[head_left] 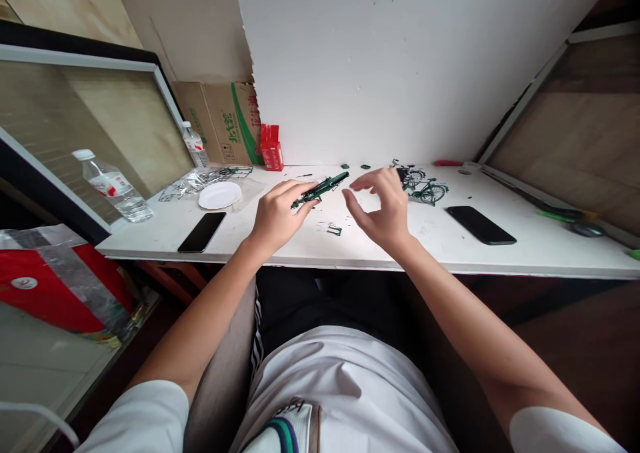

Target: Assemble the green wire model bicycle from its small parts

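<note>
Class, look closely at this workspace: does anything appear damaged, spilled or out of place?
The white board behind the table looks damaged: its left edge is ragged, as if torn or roughly cut. Small dark scraps lie loose around a green piece on the tabletop, a little untidy. No spill is visible.

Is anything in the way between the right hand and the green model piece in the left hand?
Nothing visible stands between the right hand and the green model piece held by the left hand. A small green part lies on the white table, nearer the person, outside that gap.
</note>
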A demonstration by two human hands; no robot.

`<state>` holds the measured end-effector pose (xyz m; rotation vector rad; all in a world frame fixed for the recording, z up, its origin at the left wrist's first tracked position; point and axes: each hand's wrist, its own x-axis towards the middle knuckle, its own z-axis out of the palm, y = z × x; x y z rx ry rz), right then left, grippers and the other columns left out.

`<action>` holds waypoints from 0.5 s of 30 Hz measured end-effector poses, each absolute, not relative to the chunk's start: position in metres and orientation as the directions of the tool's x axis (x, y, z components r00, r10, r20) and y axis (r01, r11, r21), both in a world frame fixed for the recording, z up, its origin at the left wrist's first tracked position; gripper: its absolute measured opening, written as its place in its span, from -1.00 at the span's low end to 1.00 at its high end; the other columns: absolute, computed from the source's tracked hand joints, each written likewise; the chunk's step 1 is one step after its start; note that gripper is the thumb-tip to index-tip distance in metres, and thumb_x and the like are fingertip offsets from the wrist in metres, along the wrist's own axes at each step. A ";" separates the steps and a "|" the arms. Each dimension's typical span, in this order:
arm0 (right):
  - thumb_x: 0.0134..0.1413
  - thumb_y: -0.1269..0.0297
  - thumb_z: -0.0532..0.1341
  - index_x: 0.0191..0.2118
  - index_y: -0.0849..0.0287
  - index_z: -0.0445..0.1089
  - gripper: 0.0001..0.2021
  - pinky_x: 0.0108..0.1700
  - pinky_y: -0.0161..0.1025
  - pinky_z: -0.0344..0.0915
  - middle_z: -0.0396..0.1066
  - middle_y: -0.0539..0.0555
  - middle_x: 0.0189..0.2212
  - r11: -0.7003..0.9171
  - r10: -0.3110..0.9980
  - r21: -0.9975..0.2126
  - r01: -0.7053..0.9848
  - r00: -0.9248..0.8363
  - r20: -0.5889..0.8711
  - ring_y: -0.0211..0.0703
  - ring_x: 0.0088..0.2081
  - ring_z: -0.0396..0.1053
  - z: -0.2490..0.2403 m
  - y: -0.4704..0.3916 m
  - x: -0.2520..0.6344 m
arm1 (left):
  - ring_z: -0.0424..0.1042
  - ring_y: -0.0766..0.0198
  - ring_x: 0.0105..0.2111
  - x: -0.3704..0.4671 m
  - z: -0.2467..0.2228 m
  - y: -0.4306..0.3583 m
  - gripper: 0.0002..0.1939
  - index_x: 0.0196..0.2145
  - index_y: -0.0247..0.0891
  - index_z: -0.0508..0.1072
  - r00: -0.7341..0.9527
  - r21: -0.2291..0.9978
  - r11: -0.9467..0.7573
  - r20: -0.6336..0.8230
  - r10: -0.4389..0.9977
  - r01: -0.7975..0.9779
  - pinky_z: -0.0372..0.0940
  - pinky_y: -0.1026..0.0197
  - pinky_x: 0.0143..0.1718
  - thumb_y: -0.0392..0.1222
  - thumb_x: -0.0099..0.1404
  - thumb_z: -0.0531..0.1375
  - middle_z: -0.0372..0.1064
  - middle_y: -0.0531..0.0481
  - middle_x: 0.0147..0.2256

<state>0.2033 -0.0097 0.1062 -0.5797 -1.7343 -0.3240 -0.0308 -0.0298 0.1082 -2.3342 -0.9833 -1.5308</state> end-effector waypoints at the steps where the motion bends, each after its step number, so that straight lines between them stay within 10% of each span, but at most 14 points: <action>1: 0.35 0.22 0.33 -0.14 0.02 0.42 -0.92 -0.12 0.03 0.41 0.54 0.05 -0.28 0.838 0.211 -0.080 0.540 -0.185 0.960 0.00 -0.21 0.46 0.105 -0.009 0.202 | 0.62 0.09 -0.01 -0.030 0.108 -0.030 -0.69 0.10 -0.19 0.61 0.246 0.203 -0.765 0.870 0.427 0.611 0.50 0.03 0.06 -0.23 0.43 0.33 0.64 -0.13 -0.01; 15: 0.25 0.42 0.30 -0.20 0.05 0.37 -0.87 -0.29 -0.09 0.36 0.55 0.03 -0.34 0.761 0.122 0.041 0.647 -0.204 0.971 -0.08 -0.32 0.45 0.102 -0.014 0.197 | 0.61 0.22 -0.18 -0.011 0.104 -0.045 -0.72 0.08 -0.20 0.60 0.221 0.256 -0.749 0.853 0.472 0.611 0.55 0.19 -0.13 -0.24 0.44 0.30 0.62 -0.10 -0.06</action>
